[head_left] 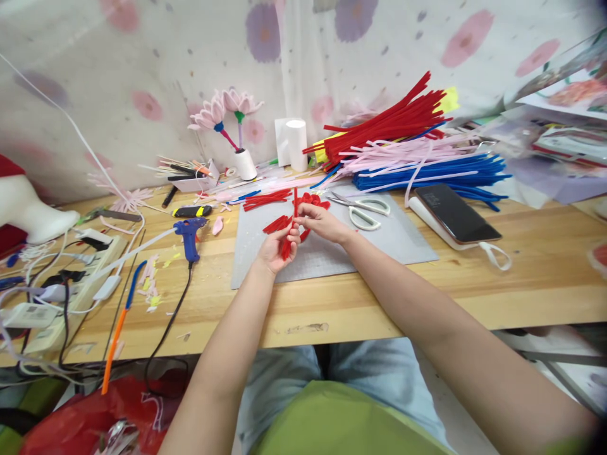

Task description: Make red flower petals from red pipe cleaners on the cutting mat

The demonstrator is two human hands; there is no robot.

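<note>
Head view: we clamp red pipe-cleaner pieces (286,235) in our left hand (277,248) over the grey mat (379,243), right hand (322,221) pinching one upright; behind, a white cup (245,164) holds pink flowers (222,109).

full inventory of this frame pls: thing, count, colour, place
red pipe cleaner pieces: a handful, red, held between both hands above the mat
loose red pieces: several, red, on the mat's far edge
cutting mat: 1, grey, desk centre
scissors: 1, white handles, on the mat right of the hands
pipe cleaner pile: many, red, pink, blue, yellow, back right
phone: 1, black, right of the mat
glue gun: 1, blue, left of the mat
pipe cleaner flowers: 2, pink, in a white holder at the back
power strip: 1, white, far left
desk: 1, wood
left hand: 1, gripping the red pieces
right hand: 1, pinching the red pieces from the top
</note>
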